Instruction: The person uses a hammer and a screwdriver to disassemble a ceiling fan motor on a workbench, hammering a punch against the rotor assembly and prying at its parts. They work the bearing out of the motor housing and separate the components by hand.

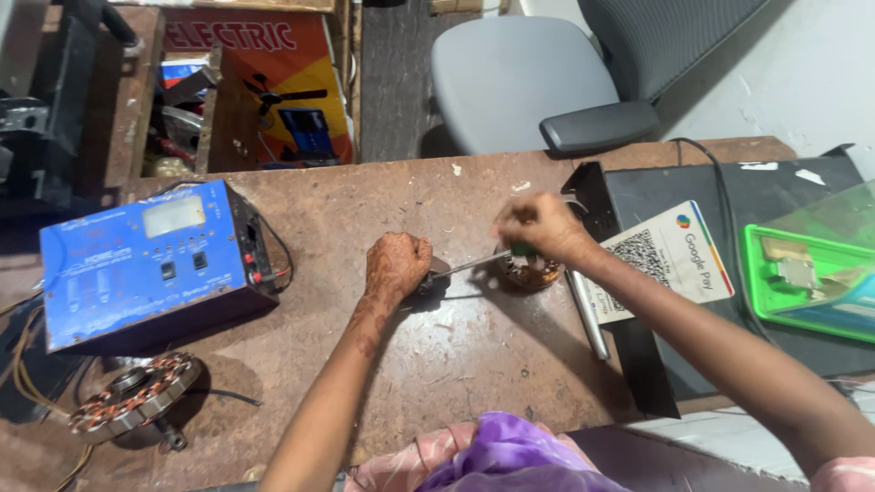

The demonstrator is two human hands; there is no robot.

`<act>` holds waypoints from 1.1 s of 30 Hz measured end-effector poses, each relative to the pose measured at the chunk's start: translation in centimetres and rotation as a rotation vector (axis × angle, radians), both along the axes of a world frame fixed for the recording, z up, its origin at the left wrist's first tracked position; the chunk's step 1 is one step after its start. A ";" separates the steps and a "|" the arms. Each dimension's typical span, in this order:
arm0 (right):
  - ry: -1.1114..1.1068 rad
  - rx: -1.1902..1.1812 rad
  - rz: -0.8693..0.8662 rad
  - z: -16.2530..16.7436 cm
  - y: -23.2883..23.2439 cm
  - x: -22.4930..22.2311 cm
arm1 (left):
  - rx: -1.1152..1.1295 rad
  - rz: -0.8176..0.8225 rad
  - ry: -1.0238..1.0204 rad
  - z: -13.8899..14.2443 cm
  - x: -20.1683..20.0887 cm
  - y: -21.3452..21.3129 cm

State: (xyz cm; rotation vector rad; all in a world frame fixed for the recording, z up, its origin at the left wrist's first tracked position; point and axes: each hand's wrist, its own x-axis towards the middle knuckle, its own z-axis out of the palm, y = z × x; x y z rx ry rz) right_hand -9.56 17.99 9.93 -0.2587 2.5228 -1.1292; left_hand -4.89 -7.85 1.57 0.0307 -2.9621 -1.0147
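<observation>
The person leaned over a scarred brown worktop (437, 364) with both bare hands meeting near its middle. The left hand (396, 264) was curled into a fist, its grip clamped around the near end of a slim metal shaft, apparently a screwdriver (469, 265), and pressed down against the worktop, which probably steadied the tool and gave it a pivot. The right hand (538, 226) was closed over the green-handled far end, directly above a small round motor stator (531, 271) wound with copper coils; holding the tool from both ends likely let the tip be guided into the windings without slipping. The right hand was motion-blurred, so the exact finger placement could not be made out.

The stator sat flat on the worktop just beside the edge of a black mat (693, 346), half hidden beneath the right hand. What showed of it was a ring of dull copper-orange wire around a darker core, with a worn, dusty look.

A metal rod (588, 314) lay along the mat's edge, close to the right forearm. A white printed card (674, 258) rested on the mat, and a green tray (807, 282) stood further right. On the left stood a blue box-shaped meter (146, 264) with switches and leads, and near the front left corner lay a larger wound stator (137, 396), well apart from the hands. A grey office chair (547, 82) stood behind the worktop.
</observation>
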 end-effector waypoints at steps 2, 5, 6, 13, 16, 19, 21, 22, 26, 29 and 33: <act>0.269 -0.063 -0.161 0.0 -2.0 0.1 | 0.011 0.032 -0.015 -0.1 0.3 -0.3; 0.617 -0.389 -0.306 0.2 -4.3 -0.2 | 0.078 0.070 -0.014 -0.4 0.6 -0.5; 0.525 -0.627 -0.385 0.2 -4.8 -0.3 | 0.105 0.080 -0.019 -0.5 0.8 -0.5; -0.177 -1.083 -0.669 0.1 -4.1 -2.0 | 0.144 0.012 0.057 -0.9 1.5 -0.6; -0.324 -1.038 -0.553 -0.5 -3.3 -4.1 | 0.149 -0.027 0.045 -0.8 1.5 -0.8; -0.397 -0.983 -0.533 -1.9 -2.7 -6.3 | 0.162 -0.042 0.091 -1.1 1.2 -0.9; -0.473 -0.971 -0.487 -2.8 -2.5 -7.9 | 0.161 -0.044 0.121 -1.4 0.8 -0.8; -0.506 -0.965 -0.464 -3.1 -2.3 -8.7 | 0.130 -0.053 0.107 -1.5 0.5 -0.8; -0.567 -1.001 -0.480 -3.1 -2.6 -9.9 | 0.065 -0.067 0.037 -1.7 -0.9 -0.6; -0.426 -0.984 -0.469 -1.6 -3.7 -8.3 | 0.088 -0.012 0.083 -1.6 -0.5 -0.8; -0.068 -0.989 -0.267 1.7 -4.3 -2.3 | 0.072 0.054 0.247 -1.5 3.4 -0.2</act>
